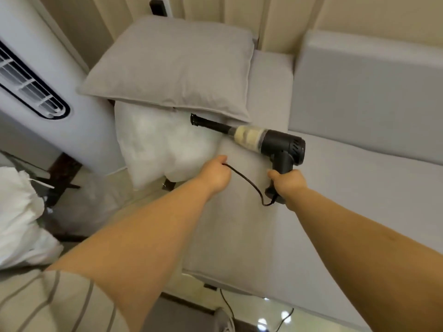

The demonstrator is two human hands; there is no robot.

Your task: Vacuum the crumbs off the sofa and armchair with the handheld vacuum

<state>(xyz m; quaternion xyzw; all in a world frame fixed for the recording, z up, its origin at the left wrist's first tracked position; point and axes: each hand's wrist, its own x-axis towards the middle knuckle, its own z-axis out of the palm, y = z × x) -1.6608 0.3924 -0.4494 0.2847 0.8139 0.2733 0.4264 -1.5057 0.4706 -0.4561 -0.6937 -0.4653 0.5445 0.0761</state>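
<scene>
Where pillows (172,68) crowd, vacuum (275,142) nozzle meets them.

The handheld vacuum (275,142) gripped by the right hand (288,182) is matt black plastic with a clear dust cup. Beneath it the sofa (347,188) is smooth matt grey cloth. Beyond the left hand (214,174), a grey cloth cushion (172,65) tops a sheeny white pillow (163,142).
</scene>
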